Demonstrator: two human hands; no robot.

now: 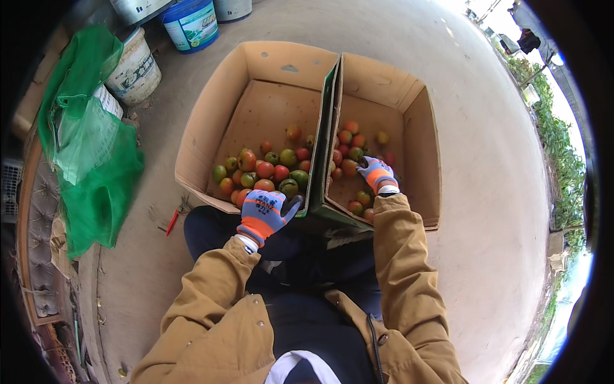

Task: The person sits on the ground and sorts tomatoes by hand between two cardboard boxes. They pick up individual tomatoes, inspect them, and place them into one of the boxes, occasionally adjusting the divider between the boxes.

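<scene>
Two open cardboard boxes stand side by side before me, the left box (206,120) and the right box (422,144). Red, orange and green tomatoes (265,170) lie near the front of the left one; more tomatoes (350,127) are in the right one, mostly along its left side. My left hand (263,211), in a blue and orange work glove, is at the front edge of the left box beside its tomatoes; its fingertips are hidden. My right hand (376,172), gloved alike, reaches into the right box with its fingers at an orange tomato (349,167); whether it grips it is unclear.
Red-handled pruning shears (173,220) lie on the concrete floor left of the boxes. Green netting (96,192) spreads beside a dirty white bucket (134,69) at the left. A blue bucket (191,26) stands beyond the boxes. Tufted upholstery (43,249) is at the far left, with plants (556,144) at the right.
</scene>
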